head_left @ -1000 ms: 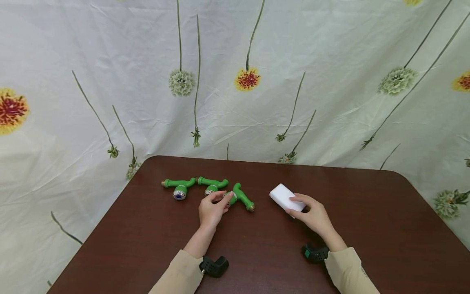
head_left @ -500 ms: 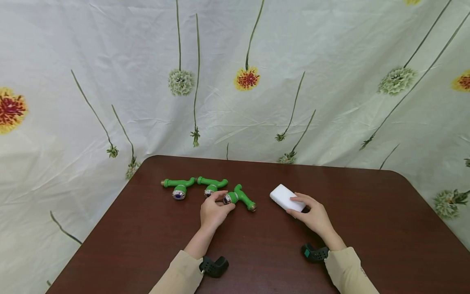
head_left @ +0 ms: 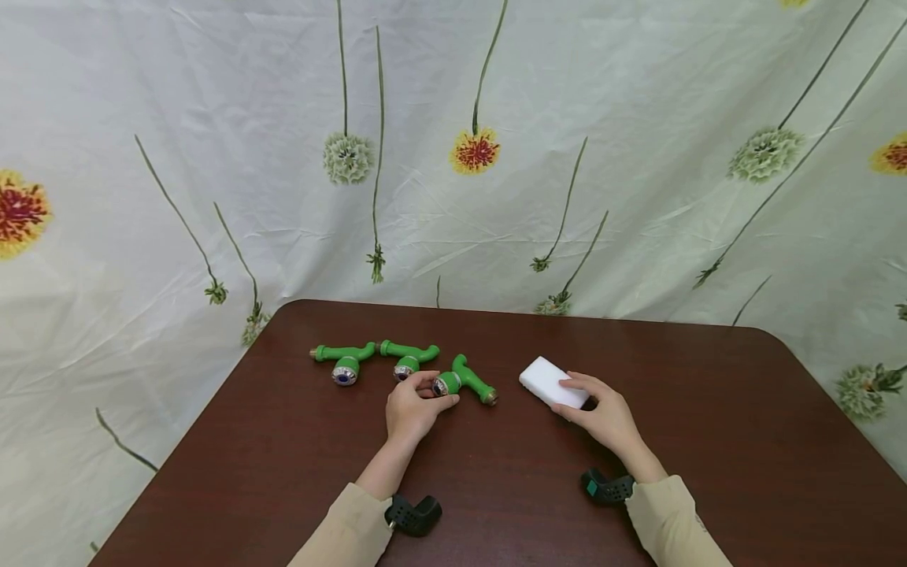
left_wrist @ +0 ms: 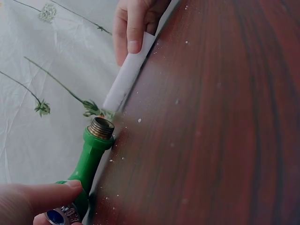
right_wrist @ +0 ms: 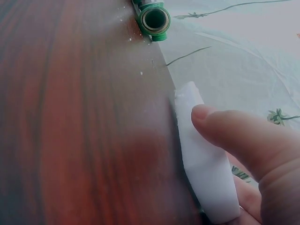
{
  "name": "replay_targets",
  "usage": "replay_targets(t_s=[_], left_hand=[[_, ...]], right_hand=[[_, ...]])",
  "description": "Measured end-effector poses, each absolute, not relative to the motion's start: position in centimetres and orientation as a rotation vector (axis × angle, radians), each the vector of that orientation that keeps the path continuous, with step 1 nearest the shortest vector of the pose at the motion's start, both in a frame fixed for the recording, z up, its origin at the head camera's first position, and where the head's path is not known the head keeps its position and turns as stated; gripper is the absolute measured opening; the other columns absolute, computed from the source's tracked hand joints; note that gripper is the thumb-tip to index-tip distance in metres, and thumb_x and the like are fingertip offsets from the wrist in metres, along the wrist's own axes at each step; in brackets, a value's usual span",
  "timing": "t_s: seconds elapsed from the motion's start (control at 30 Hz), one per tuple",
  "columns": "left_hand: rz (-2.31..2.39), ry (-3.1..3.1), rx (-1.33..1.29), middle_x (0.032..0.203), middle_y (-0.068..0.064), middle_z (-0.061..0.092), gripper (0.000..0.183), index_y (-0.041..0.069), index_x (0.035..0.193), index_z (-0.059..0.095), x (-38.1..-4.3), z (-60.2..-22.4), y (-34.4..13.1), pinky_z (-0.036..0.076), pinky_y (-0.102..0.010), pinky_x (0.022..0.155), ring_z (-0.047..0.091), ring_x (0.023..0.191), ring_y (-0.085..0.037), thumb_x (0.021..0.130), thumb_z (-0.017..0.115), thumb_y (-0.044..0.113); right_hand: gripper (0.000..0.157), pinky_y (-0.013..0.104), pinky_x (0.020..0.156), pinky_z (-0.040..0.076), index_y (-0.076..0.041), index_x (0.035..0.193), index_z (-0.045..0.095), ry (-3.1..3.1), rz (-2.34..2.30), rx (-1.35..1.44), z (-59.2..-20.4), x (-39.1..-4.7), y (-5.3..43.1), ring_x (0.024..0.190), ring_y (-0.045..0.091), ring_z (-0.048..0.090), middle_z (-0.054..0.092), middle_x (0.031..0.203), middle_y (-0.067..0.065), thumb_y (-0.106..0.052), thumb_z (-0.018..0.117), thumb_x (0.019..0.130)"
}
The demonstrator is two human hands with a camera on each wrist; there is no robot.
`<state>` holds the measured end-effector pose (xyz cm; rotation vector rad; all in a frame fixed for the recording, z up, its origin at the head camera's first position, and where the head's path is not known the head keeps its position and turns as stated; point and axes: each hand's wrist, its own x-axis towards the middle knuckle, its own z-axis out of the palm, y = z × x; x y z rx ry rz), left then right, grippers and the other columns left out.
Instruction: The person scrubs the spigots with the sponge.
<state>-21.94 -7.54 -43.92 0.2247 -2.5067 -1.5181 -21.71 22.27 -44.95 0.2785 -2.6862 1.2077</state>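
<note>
My left hand point(head_left: 411, 409) holds a green tap point(head_left: 464, 380) at its chrome-ended knob, between thumb and fingers. In the left wrist view the thumb lies across the tap point(left_wrist: 89, 164), whose threaded brass end points away from the hand. Two more green taps lie just left of it: a middle tap point(head_left: 407, 354) close to the fingertips and a far-left tap point(head_left: 347, 358). My right hand point(head_left: 602, 411) grips a white sponge point(head_left: 544, 379) by its near end. In the right wrist view the thumb presses on the sponge's point(right_wrist: 197, 154) side; the fingers behind it are partly hidden.
All lies on a dark red-brown wooden table point(head_left: 283, 457) with rounded far corners. Small white specks dot its surface in the wrist views. A pale flower-patterned cloth point(head_left: 638, 94) hangs behind. Each wrist wears a black device, such as the left one point(head_left: 414, 516).
The left thumb has come down from over the knob to its near side, uncovering the chrome end. The held tap has shifted slightly right. The right hand and sponge stay nearly still.
</note>
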Motion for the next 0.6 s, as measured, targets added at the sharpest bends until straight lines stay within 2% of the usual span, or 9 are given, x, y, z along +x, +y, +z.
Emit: replay_targets(t_s=[0.6], left_hand=[[-1.462,-2.533,0.222,0.098,-0.003,0.068,0.048,0.011,0.109,0.068,-22.09,-44.13,-7.59,0.049,-0.034,0.07,0.062,0.086,-0.019,0.066,0.085,0.024]], right_hand=[[0.057,0.048,0.091,0.044,-0.007,0.124,0.061,-2.683,1.226,0.241,-44.98,-21.79,22.06,0.123,0.032,0.046,0.053,0.133,0.011,-0.035,0.078,0.077]])
